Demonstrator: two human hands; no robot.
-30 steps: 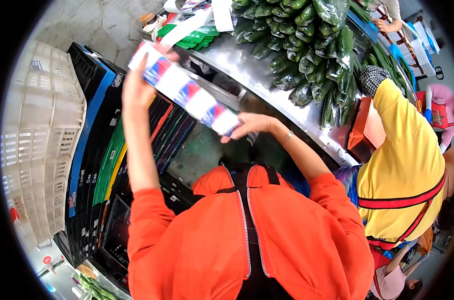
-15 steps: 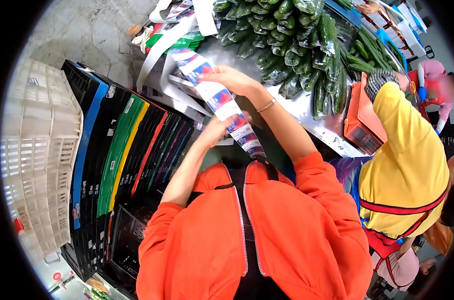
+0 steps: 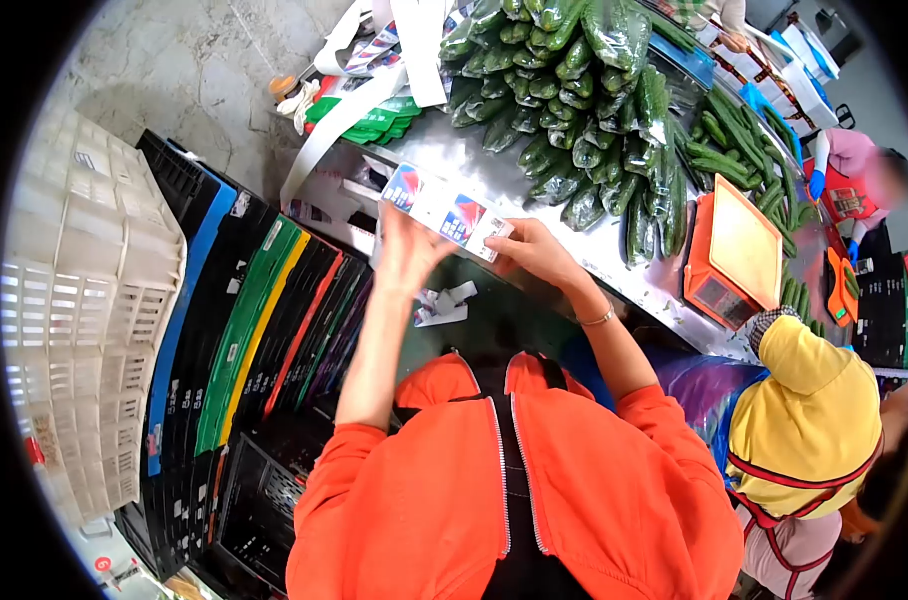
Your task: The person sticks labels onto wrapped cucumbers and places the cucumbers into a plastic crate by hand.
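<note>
A strip of printed labels (image 3: pixel 436 215), white with blue and red, stretches between my two hands above the table's near edge. My left hand (image 3: pixel 406 250) grips it near its left end, with the fingertips partly hidden behind it. At the right end, my right hand (image 3: pixel 546 255) pinches the strip between thumb and fingers. Beyond my hands, plastic-wrapped cucumbers (image 3: pixel 574 110) lie piled on the metal table (image 3: pixel 434 140). White backing ribbon (image 3: pixel 419 50) loops over green printed packaging (image 3: pixel 379 122) at the table's left end.
Stacked coloured crates (image 3: pixel 249 330) and a white basket (image 3: pixel 94 300) stand on my left. An orange scale (image 3: pixel 734 240) sits on the table to the right, beside a co-worker in a yellow top (image 3: pixel 809 410). Crumpled label scraps (image 3: pixel 444 303) lie below my hands. Loose cucumbers (image 3: pixel 734 140) lie farther back.
The strip hung diagonally toward my lap; now a shorter visible length is held between my hands. My left hand moved up, my right hand down and right. The yellow-clad co-worker shifted lower in view.
</note>
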